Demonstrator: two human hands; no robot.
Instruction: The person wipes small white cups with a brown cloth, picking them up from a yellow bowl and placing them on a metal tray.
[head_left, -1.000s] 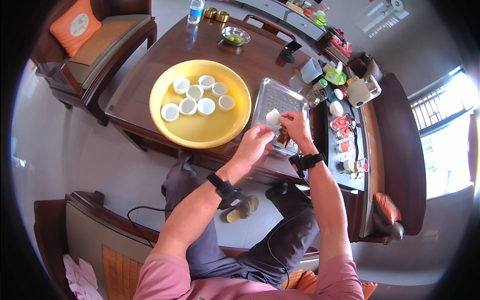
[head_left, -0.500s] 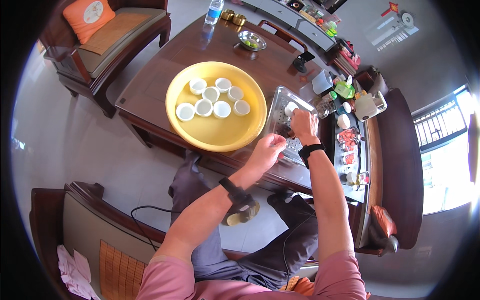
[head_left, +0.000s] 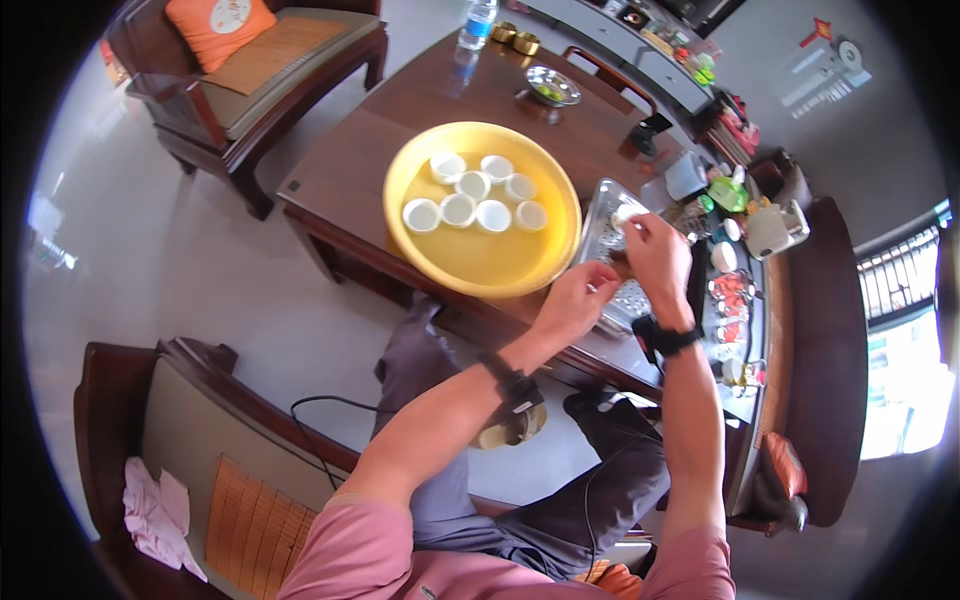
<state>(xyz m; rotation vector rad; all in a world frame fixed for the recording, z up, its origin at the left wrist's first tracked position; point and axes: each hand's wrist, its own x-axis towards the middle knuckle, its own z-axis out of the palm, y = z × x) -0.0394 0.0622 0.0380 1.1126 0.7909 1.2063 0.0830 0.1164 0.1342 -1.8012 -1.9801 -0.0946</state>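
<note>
A small white cup (head_left: 627,213) is at the fingertips of the right hand (head_left: 660,257), above the far part of a metal tray (head_left: 600,225) with holes in it. The right hand's fingers are bent in close to the cup, but I cannot tell whether they grip it. A brown thing (head_left: 621,266), too blurred to make out, sits just below, between the two hands. The left hand (head_left: 577,303) is near the tray's left edge, its fingers curled and the fingertips close together; whether they hold anything, I cannot tell. Each wrist wears a black band.

Just left of the tray is a round yellow basin (head_left: 483,266) with eight white cups (head_left: 472,186) in it, grouped toward its far side. Tray and basin are on a dark wooden table (head_left: 350,165). Farther back on it are a metal bowl (head_left: 569,92) with green fruit (head_left: 550,92), two brass-coloured cups (head_left: 526,43) and a water bottle (head_left: 478,24). To the right, glass jars (head_left: 733,290) with red contents stand in a row.
</note>
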